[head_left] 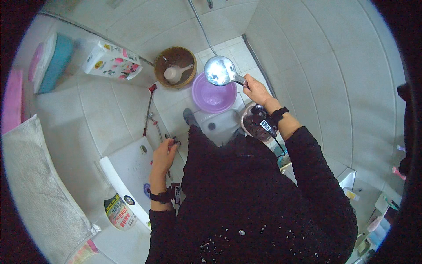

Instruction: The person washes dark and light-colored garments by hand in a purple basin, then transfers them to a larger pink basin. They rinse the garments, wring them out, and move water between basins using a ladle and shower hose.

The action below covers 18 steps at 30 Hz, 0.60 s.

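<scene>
My right hand (258, 91) is closed around the handle of a shiny silver shower head (220, 71). Its round face is over a purple basin (222, 97) on the floor, and part of the basin is hidden beneath it. A metal hose (203, 25) runs behind the shower head up toward the wall. My left hand (163, 155) is lower and to the left, beside a white sink. Its fingers are closed at a small dark metal fitting (176, 141) that looks like a tap, mostly covered by the fingertips.
A brown bucket (193, 57) holding a white dipper (173, 75) stands behind the purple basin. Right of my feet, a tub (244, 127) contains dark, wet-looking material. The white sink (118, 163) is at left. A towel (39, 193) and tissue pack (113, 61) line the left side.
</scene>
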{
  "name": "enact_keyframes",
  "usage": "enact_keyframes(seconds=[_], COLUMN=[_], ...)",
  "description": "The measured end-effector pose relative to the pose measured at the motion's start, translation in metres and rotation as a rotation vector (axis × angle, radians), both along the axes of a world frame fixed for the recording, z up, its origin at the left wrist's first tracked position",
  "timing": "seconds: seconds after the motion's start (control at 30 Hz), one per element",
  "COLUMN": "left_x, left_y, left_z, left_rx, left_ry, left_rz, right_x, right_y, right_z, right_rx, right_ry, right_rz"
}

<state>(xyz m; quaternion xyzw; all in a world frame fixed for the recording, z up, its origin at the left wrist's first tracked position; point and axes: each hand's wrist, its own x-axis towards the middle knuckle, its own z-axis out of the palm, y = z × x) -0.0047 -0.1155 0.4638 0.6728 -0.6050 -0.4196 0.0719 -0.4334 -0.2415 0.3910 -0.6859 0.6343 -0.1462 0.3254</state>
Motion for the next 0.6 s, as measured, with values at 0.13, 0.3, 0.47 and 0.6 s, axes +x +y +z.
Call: enact_keyframes(seconds=[0.13, 0.3, 0.47, 0.6], left_x=[0.002, 0.004, 0.0, -0.004], left_y=[0.003, 0.009, 0.013, 0.012], left_z=[-0.006, -0.014, -0.017, -0.018], left_rx=[0.017, 0.001, 0.002, 0.022], left_ry=[-0.012, 0.028, 0.011, 0.017], left_rz=[0.0, 0.017, -0.011, -0.011], right_x=[0.006, 0.002, -0.014, -0.028], right_y=[0.003, 0.007, 0.016, 0.022], right_z=[0.0, 0.001, -0.004, -0.009], right_rx=[0.106, 0.151, 0.201, 0.205], right_ry=[0.035, 0.056, 0.045, 0.088], right_rz=[0.031, 0.09, 0.126, 0.147])
